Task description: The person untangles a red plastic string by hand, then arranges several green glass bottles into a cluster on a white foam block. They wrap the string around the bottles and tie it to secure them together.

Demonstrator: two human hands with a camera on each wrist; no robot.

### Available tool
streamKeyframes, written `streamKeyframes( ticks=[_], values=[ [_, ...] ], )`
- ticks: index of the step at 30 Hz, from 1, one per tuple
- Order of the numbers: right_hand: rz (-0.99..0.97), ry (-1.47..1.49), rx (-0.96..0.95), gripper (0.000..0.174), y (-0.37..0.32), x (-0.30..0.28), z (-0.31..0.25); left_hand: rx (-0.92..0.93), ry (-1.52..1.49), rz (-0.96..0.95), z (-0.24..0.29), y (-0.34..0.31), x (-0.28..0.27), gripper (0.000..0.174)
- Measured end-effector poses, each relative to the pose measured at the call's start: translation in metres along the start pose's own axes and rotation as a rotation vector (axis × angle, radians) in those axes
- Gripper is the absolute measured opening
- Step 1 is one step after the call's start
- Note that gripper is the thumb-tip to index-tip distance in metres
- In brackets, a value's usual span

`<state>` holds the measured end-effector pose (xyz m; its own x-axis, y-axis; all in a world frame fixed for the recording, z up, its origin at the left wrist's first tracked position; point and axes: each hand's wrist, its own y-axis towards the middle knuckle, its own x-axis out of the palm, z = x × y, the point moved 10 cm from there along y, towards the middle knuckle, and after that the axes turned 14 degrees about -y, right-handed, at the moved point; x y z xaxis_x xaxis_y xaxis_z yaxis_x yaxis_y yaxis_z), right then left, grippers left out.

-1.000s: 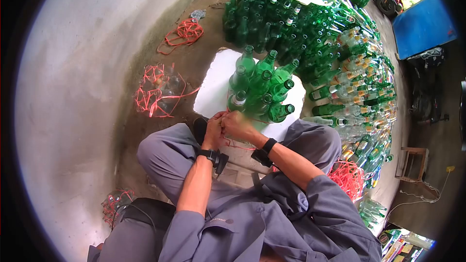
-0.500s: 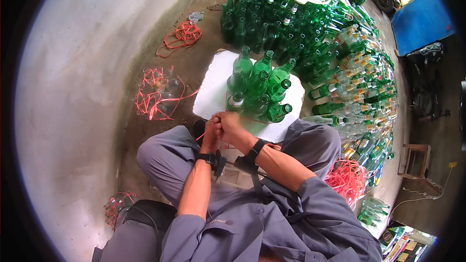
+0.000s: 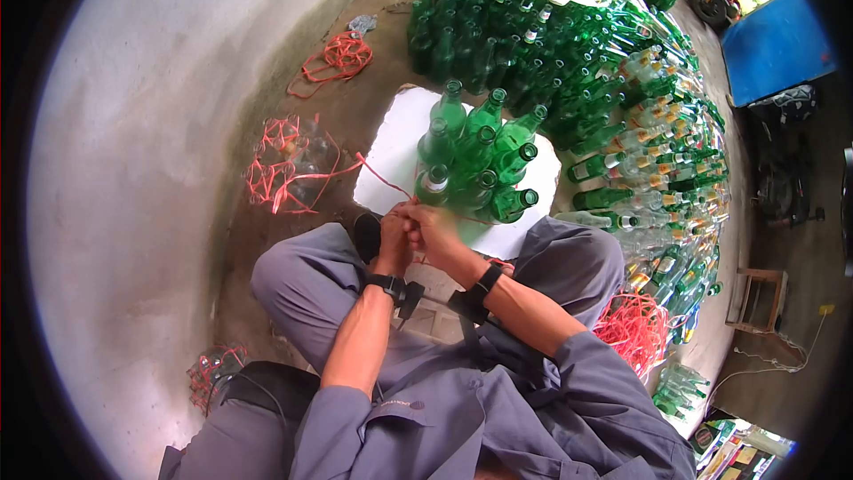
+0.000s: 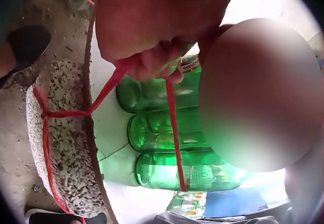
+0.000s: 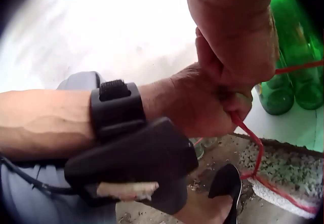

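Note:
Several green glass bottles (image 3: 481, 153) stand bunched together on a white slab (image 3: 382, 138). A red plastic strap (image 4: 175, 133) runs across the bunch low on the bottles. Just in front of the nearest bottle, my left hand (image 3: 393, 238) and right hand (image 3: 435, 229) meet. Curled fingers of the left hand grip the strap in the left wrist view, one length dropping over the slab's speckled side. The right hand (image 5: 233, 36) pinches against the left one, and strap leaves it towards the bottles. The spot where strap meets strap is hidden by fingers.
Left of the slab lie a strap-bound bunch of clear bottles (image 3: 311, 160) and a loose red strap coil (image 3: 342, 55). Crowded bottles (image 3: 569, 53) fill the floor behind and to the right. A red strap heap (image 3: 635, 329) sits by the right knee.
The hands stay together in front of the bottles, shifting only slightly. A length of red strap now stretches from them up and left across the slab, where none showed before.

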<state>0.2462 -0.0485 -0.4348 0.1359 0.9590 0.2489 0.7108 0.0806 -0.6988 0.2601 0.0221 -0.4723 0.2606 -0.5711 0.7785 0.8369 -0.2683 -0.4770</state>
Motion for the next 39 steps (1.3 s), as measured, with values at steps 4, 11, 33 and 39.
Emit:
streamKeyframes(
  ticks=[4, 11, 33, 39],
  values=[
    [0.025, 0.018, 0.046, 0.018, 0.016, -0.029, 0.037, 0.008, 0.053, 0.212, -0.009, 0.008, -0.018, 0.023],
    [0.083, -0.011, 0.032, 0.009, 0.018, -0.034, 0.034, -0.041, 0.138, 0.274, -0.012, 0.018, -0.041, 0.027],
    [0.114, 0.107, -0.002, 0.033, 0.038, -0.031, 0.045, 0.051, 0.01, 0.389, 0.002, 0.01, -0.024, 0.011],
    [0.143, 0.075, -0.005, 0.032, 0.036, -0.033, 0.044, 0.094, 0.146, 0.388, 0.009, 0.004, -0.019, 0.016]
  ],
)
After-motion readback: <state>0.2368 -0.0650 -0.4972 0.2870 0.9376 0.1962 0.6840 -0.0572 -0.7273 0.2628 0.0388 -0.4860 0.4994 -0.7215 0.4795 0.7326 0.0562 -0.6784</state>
